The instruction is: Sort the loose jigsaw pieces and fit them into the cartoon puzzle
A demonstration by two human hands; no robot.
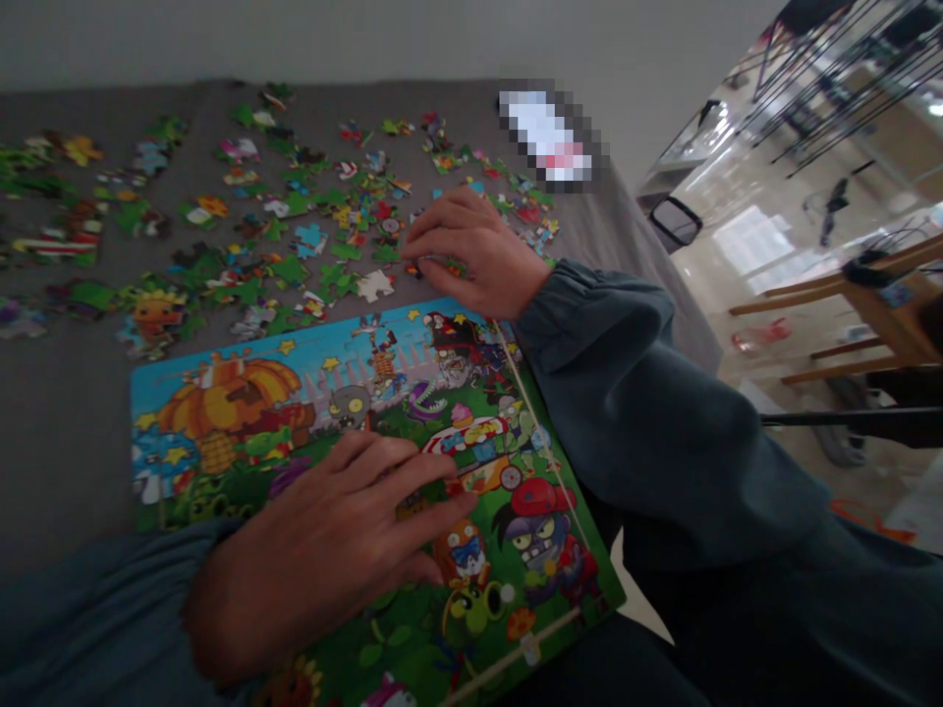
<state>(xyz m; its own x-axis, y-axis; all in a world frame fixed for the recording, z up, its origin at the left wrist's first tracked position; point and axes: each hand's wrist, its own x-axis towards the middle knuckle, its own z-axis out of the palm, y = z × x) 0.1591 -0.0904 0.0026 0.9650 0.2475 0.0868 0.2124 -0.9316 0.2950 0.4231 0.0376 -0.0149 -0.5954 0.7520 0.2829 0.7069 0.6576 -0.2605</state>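
In the head view we look down on a rectangular assembled jigsaw puzzle [354, 393] with a smooth printed surface, its cartoon scene of a pumpkin house and zombies lying at a slant, edged along one side by a thin tan strip [545, 452]. Our left hand [316, 560] lies flat on this puzzle, its fingers [398, 471] spread and released, gripping nothing. Our right hand [471, 255] sits just beyond the puzzle's far edge, curved downward, its fingertips [442, 236] over a small cluster of pieces; whether they are grasping one, we cannot tell. Loose cardboard jigsaw pieces [331, 226], mostly green with knobbed, interlocking outlines, lie scattered across a soft grey fabric surface [66, 471]. Dark teal sleeves [626, 393] with gathered cuffs run to both wrists. A pixelated white object [549, 137] rests near the far edge of the fabric, too blurred to name. Off to the right we see a glossy tiled floor [737, 295], wooden furniture legs [869, 304] and a black wire rack [825, 69]
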